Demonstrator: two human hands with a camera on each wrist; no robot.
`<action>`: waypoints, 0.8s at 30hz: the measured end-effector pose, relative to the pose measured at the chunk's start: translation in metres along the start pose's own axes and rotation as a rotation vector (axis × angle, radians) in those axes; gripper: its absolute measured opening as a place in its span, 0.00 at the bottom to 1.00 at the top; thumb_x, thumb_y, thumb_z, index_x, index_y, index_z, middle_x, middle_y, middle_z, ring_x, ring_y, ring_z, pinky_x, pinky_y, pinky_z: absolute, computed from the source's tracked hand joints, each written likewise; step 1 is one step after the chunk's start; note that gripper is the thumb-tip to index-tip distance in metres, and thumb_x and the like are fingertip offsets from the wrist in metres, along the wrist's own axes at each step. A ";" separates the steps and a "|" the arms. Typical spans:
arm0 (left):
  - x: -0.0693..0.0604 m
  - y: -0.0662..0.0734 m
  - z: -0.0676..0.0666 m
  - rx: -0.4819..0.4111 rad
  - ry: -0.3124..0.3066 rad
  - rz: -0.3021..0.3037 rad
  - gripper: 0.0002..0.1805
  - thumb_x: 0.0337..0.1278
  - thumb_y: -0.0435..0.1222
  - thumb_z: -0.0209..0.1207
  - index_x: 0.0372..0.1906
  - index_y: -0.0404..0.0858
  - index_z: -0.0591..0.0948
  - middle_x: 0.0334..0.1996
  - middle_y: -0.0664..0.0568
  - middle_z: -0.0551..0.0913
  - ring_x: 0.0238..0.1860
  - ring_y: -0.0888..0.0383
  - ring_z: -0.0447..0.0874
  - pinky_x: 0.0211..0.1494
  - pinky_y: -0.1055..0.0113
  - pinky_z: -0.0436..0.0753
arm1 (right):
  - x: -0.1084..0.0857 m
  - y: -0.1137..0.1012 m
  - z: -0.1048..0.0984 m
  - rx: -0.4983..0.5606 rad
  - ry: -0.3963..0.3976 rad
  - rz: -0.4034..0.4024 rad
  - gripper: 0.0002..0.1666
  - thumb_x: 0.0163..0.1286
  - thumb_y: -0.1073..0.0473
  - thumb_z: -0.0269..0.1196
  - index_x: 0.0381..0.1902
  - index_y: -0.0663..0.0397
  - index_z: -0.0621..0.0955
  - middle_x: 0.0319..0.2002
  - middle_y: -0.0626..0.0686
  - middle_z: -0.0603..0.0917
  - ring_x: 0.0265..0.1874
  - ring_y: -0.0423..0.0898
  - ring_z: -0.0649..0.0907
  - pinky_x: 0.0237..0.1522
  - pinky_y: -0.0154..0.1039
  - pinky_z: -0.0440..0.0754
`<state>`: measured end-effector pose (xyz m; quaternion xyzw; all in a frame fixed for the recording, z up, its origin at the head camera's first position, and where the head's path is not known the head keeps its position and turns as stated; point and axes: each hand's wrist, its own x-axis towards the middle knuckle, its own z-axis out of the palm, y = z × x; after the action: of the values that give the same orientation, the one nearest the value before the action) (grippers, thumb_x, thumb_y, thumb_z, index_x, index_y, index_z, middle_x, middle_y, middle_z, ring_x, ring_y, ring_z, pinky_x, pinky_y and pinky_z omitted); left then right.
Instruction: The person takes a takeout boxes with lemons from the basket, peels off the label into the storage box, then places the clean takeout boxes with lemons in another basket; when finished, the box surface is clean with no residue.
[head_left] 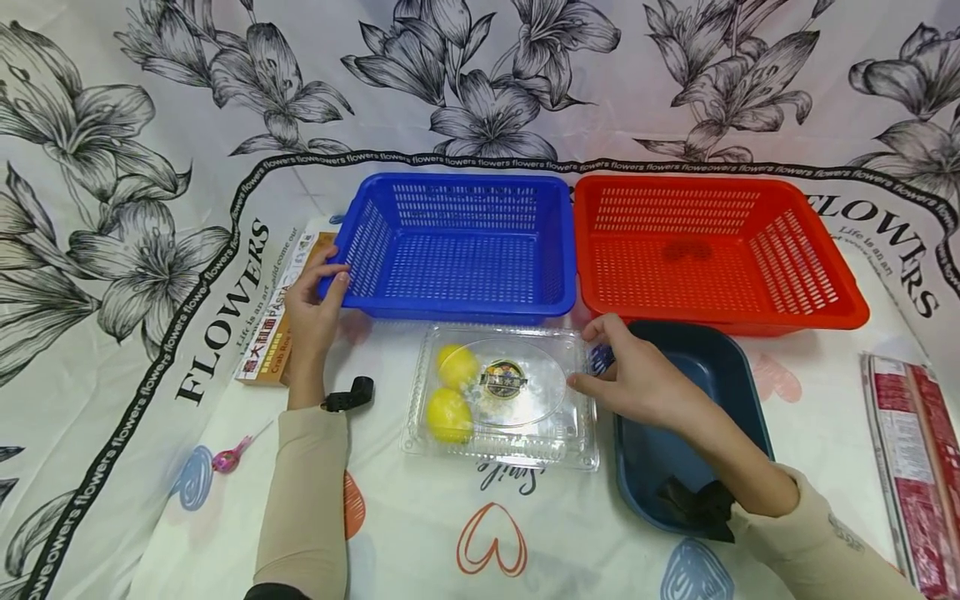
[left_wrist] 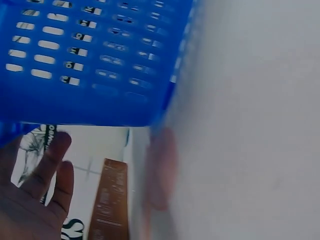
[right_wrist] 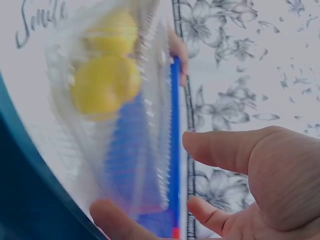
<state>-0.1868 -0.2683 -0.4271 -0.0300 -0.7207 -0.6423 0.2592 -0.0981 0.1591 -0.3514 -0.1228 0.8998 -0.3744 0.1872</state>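
A clear plastic clamshell box (head_left: 525, 446) with a round label lies on the cloth. Two yellow lemon-like fruits (head_left: 450, 417) show through its left half. My right hand (head_left: 648, 383) is at the box's right edge, thumb and fingers spread apart. The right wrist view shows those fingers (right_wrist: 220, 150) extended, with the box (right_wrist: 135, 165) beyond them, blurred. A blue perforated basket (head_left: 465, 308) stands behind the box. My left hand (head_left: 311, 300) touches the basket's left rim, its thumb at the rim. Loosely extended fingers (left_wrist: 50, 165) show beside the basket in the left wrist view.
A red basket (head_left: 720, 321) adjoins the blue one on the right. The dark teal basin (head_left: 630, 467) sits under my right forearm. A pasta box (head_left: 273, 358) lies at left, near a small pink item (head_left: 228, 458). At far right is a red-and-white package (head_left: 911, 467).
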 end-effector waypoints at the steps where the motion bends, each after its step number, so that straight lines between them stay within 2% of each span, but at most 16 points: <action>1: -0.001 0.008 0.001 0.050 0.002 -0.005 0.15 0.65 0.30 0.61 0.47 0.20 0.82 0.65 0.37 0.79 0.66 0.55 0.78 0.54 0.79 0.81 | -0.001 -0.001 -0.003 -0.010 0.017 -0.004 0.33 0.68 0.50 0.69 0.61 0.54 0.65 0.52 0.66 0.81 0.32 0.50 0.87 0.30 0.42 0.87; 3: -0.001 0.025 0.006 0.162 0.004 0.004 0.14 0.64 0.31 0.62 0.47 0.22 0.83 0.63 0.36 0.81 0.61 0.60 0.79 0.54 0.77 0.76 | -0.002 -0.002 -0.009 -0.040 0.059 -0.020 0.32 0.68 0.49 0.69 0.60 0.55 0.67 0.59 0.65 0.79 0.41 0.53 0.89 0.34 0.44 0.89; 5: 0.000 0.041 0.011 0.274 -0.002 0.048 0.14 0.63 0.33 0.63 0.46 0.26 0.85 0.59 0.36 0.84 0.59 0.60 0.77 0.57 0.70 0.72 | -0.003 -0.002 -0.015 -0.063 0.097 -0.034 0.30 0.69 0.49 0.68 0.60 0.56 0.69 0.60 0.64 0.80 0.46 0.56 0.88 0.36 0.46 0.90; 7: 0.002 0.055 0.015 0.325 -0.034 0.116 0.12 0.61 0.33 0.64 0.45 0.28 0.87 0.56 0.37 0.85 0.60 0.56 0.76 0.64 0.64 0.69 | -0.002 -0.003 -0.020 -0.074 0.135 -0.058 0.28 0.69 0.49 0.68 0.59 0.55 0.72 0.58 0.61 0.82 0.48 0.56 0.87 0.38 0.46 0.90; 9: 0.003 0.067 0.019 0.349 -0.106 0.183 0.10 0.59 0.33 0.65 0.43 0.31 0.88 0.54 0.38 0.87 0.62 0.51 0.76 0.70 0.60 0.66 | 0.000 -0.003 -0.023 -0.070 0.162 -0.099 0.26 0.69 0.49 0.68 0.58 0.54 0.75 0.55 0.59 0.83 0.46 0.55 0.86 0.38 0.43 0.89; 11: 0.001 0.079 0.024 0.340 -0.218 0.211 0.10 0.58 0.33 0.66 0.43 0.33 0.89 0.55 0.40 0.87 0.63 0.49 0.77 0.73 0.56 0.67 | 0.003 -0.004 -0.024 -0.056 0.178 -0.151 0.22 0.69 0.49 0.68 0.56 0.52 0.78 0.52 0.56 0.85 0.45 0.52 0.86 0.40 0.41 0.88; 13: -0.004 0.090 0.030 0.331 -0.361 0.209 0.09 0.58 0.33 0.67 0.44 0.36 0.89 0.55 0.43 0.87 0.64 0.49 0.78 0.73 0.54 0.69 | 0.007 -0.006 -0.023 -0.039 0.189 -0.210 0.19 0.70 0.51 0.68 0.54 0.50 0.80 0.50 0.54 0.86 0.44 0.50 0.86 0.42 0.39 0.87; 17: -0.016 0.108 0.047 0.323 -0.674 0.144 0.08 0.60 0.34 0.68 0.44 0.41 0.89 0.55 0.44 0.86 0.64 0.50 0.79 0.72 0.46 0.71 | 0.016 -0.008 -0.019 0.011 0.193 -0.318 0.15 0.70 0.55 0.68 0.51 0.52 0.82 0.48 0.52 0.87 0.45 0.46 0.86 0.47 0.34 0.86; 19: -0.021 0.112 0.054 0.339 -0.805 0.104 0.06 0.62 0.36 0.67 0.42 0.44 0.89 0.54 0.45 0.87 0.63 0.51 0.80 0.71 0.45 0.73 | 0.021 -0.009 -0.017 0.041 0.184 -0.358 0.14 0.69 0.57 0.69 0.50 0.53 0.82 0.47 0.53 0.88 0.44 0.45 0.86 0.46 0.34 0.86; 21: -0.026 0.116 0.060 0.347 -0.907 0.061 0.05 0.63 0.37 0.67 0.41 0.45 0.89 0.52 0.47 0.88 0.61 0.51 0.81 0.70 0.44 0.75 | 0.025 -0.011 -0.015 0.065 0.157 -0.387 0.14 0.69 0.58 0.69 0.51 0.53 0.82 0.47 0.53 0.87 0.44 0.45 0.86 0.46 0.35 0.87; 24: -0.031 0.116 0.066 0.365 -1.009 0.008 0.08 0.63 0.40 0.67 0.45 0.44 0.88 0.51 0.52 0.88 0.60 0.54 0.82 0.68 0.45 0.77 | 0.031 -0.016 -0.013 0.057 0.100 -0.440 0.16 0.68 0.58 0.70 0.52 0.53 0.83 0.47 0.53 0.87 0.45 0.46 0.85 0.48 0.43 0.87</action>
<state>-0.1380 -0.1773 -0.3371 -0.2920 -0.8557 -0.4113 -0.1159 -0.1300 0.1449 -0.3393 -0.2921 0.8486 -0.4371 0.0596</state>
